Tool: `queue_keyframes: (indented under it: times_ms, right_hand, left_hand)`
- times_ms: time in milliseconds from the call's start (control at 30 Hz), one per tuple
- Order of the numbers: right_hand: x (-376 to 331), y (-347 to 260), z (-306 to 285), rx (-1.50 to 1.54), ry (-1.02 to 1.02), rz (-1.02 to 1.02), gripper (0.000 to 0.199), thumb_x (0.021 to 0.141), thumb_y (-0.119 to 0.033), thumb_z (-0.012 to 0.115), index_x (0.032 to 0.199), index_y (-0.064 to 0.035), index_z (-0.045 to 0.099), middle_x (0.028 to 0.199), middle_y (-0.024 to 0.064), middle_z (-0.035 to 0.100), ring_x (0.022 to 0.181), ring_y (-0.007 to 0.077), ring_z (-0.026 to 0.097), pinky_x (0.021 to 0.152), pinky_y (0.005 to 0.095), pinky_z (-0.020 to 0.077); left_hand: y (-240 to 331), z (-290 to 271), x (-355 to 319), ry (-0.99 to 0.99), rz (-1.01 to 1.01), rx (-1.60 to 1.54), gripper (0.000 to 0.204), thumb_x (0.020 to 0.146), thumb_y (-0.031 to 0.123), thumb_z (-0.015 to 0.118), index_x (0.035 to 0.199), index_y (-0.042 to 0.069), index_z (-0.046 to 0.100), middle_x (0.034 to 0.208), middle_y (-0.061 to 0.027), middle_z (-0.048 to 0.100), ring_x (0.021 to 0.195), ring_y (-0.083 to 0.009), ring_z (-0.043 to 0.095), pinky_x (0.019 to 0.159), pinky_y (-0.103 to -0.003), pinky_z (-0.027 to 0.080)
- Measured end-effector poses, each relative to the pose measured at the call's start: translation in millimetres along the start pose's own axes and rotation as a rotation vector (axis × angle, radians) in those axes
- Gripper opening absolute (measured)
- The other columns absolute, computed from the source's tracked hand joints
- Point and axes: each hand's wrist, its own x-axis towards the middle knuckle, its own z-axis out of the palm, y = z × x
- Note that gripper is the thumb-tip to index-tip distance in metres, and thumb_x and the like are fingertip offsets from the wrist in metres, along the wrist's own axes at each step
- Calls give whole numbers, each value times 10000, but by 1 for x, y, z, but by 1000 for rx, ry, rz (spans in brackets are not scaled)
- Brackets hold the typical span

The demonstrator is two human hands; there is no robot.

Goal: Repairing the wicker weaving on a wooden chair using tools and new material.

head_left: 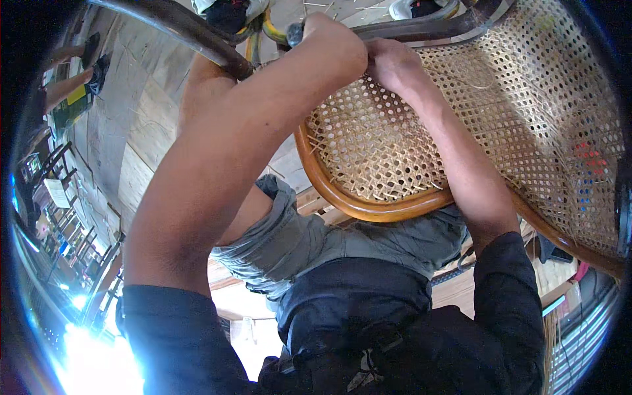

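A chair part with a curved brown wooden frame [368, 209] and woven cane webbing [388, 155] lies across my lap. At its far edge my left hand [329, 33] is bent over and looks closed; its fingers are mostly hidden. A dark, rounded end [295, 34] shows beside it, too little to name. My right hand [397, 64] is closed at the webbing close to the far dark rail [428, 30], touching or almost touching my left wrist. Whatever its fingers pinch is hidden. Loose cane ends stick out along the frame's near left curve.
A dark curved chair rail [178, 29] crosses the upper left. Bits of cane lie scattered on the tiled floor [148, 118]. Another person's legs [69, 79] stand at the far left. Bright light glares at lower left. My shorts [316, 240] are under the frame.
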Motion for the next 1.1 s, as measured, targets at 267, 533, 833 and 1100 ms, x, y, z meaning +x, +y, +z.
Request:
queue_keyframes:
  times_ms: [267,533,833,1100]
  right_hand:
    - [3,-8,-9,-62,-72,78,255,827,-266,554,1013,-122,653,962,161,648,928,345,612,790,425,479]
    - [4,-3,15,-88,24,158,233,810,-303,613,978,-150,665,899,149,657,869,333,627,761,429,485]
    - [6,2,0,11,7,82,223,798,-289,621,949,-129,660,860,144,656,839,330,626,741,424,478]
    - [7,3,-3,-22,-65,77,255,799,-291,615,991,-126,640,943,138,646,902,322,609,773,422,473]
  left_hand:
    - [-2,-17,6,-279,16,128,244,806,236,602,1011,146,699,1011,-91,673,962,-204,640,714,-360,505]
    - [-11,-7,0,-172,-139,28,222,817,191,575,988,124,700,1008,-85,677,942,-214,648,718,-369,503]
    - [-24,29,9,7,-129,28,205,774,143,519,885,91,684,884,-118,680,804,-289,670,661,-421,542]
    - [-22,30,11,-4,-135,13,196,781,170,537,877,85,684,858,-123,680,783,-302,669,651,-421,540]
